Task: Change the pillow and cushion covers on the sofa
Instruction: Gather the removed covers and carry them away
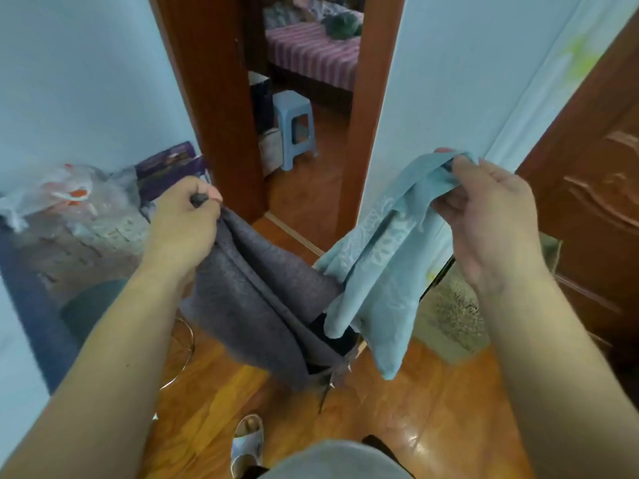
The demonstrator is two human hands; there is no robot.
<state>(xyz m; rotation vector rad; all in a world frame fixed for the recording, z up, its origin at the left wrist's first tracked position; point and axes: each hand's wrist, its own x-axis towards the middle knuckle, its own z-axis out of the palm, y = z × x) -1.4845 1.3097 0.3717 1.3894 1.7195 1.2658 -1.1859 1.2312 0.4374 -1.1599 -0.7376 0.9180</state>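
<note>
A light blue cover [377,257] is hanging from the right hand [491,219], its fingers [465,165] pinching the bunched top edge, while the left hand [181,224] is gripping, fingers curled tight, a grey felt bag [252,305] above the wooden floor [432,409].

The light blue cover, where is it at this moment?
In the head view, the light blue cover hangs on the right side, pinched at its top by the right hand, beside the grey cover that the left hand grips.
</note>
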